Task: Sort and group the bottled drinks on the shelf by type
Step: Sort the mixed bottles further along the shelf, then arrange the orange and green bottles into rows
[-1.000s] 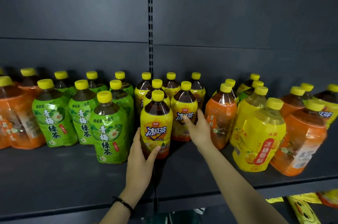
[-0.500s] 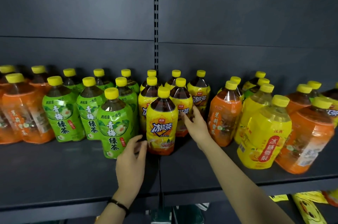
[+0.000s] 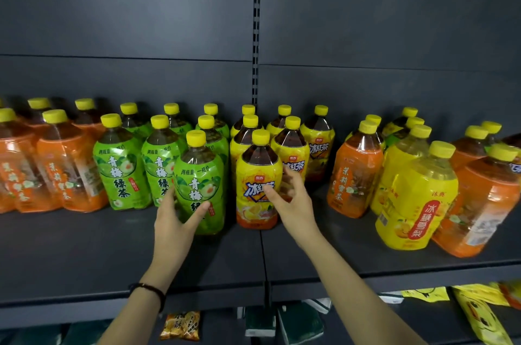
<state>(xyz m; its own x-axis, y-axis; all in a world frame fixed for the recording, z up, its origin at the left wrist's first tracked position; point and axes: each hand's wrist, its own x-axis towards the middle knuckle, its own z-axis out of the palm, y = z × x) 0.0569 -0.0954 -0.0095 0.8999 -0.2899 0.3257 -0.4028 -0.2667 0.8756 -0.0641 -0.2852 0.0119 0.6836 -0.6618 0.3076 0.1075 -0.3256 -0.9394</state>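
Yellow-capped drink bottles stand on a dark shelf (image 3: 84,254). Green-label tea bottles (image 3: 118,169) form a group left of centre, with yellow-label iced tea bottles (image 3: 318,147) beside them at the centre. My left hand (image 3: 173,227) grips the lower part of the front green tea bottle (image 3: 198,175), thumb on its label and fingers round its left side. My right hand (image 3: 294,206) holds the front iced tea bottle (image 3: 253,175) from the right, thumb on the label and fingers curled behind it. Both bottles stand upright on the shelf.
Orange-label bottles (image 3: 67,175) fill the far left. To the right stand another orange-label bottle (image 3: 353,178), a large yellow pear-drink bottle (image 3: 417,198) and more mixed bottles (image 3: 485,203). The front strip of the shelf is bare. Snack packets (image 3: 181,325) lie on the shelf below.
My left hand moved from the front iced tea bottle to the front green tea bottle. My right hand came forward from a rear iced tea bottle to the front one.
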